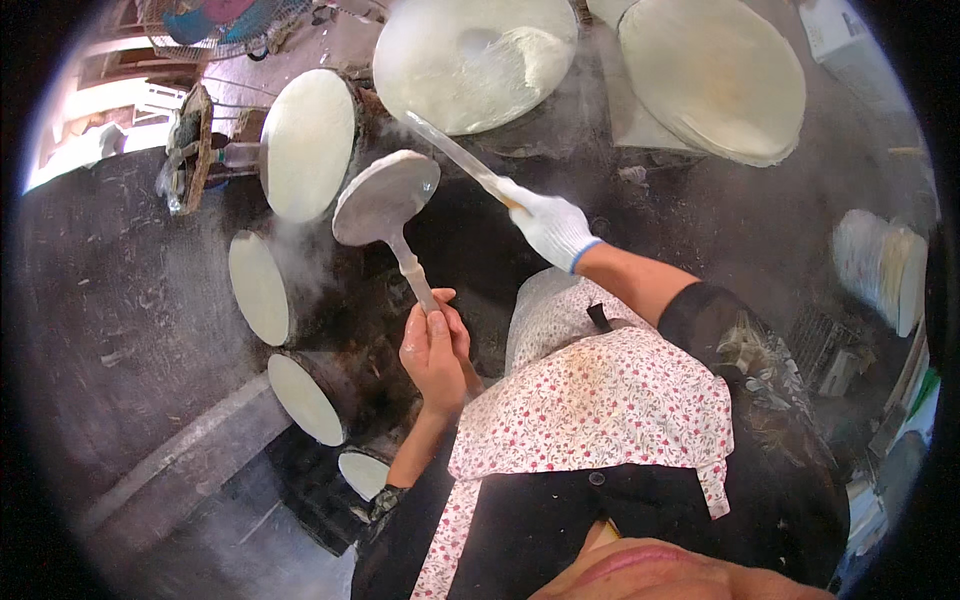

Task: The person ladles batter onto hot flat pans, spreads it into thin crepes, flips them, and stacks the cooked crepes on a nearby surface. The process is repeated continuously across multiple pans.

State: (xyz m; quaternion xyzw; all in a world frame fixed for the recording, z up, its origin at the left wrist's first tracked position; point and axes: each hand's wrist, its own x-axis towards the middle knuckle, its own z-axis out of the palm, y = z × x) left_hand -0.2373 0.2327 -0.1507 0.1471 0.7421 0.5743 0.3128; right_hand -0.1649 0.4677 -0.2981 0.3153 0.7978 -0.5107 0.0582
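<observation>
Left grip wrapped round the ladle, whose head lies forward and slightly left. Gloved right grip, nearer the large white disc, clasps a stick slanting forward-left toward its near edge, contact unclear

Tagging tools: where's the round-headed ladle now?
Head view, left of centre: the ladle is in the left hand, just right of a white disc and below-left of the pale stick.

glare burns out a patch of daylight at ten o'clock; the dark surface at nine is dim, pale haze softens detail, and fisheye distortion bends edges toward the black rim.
</observation>
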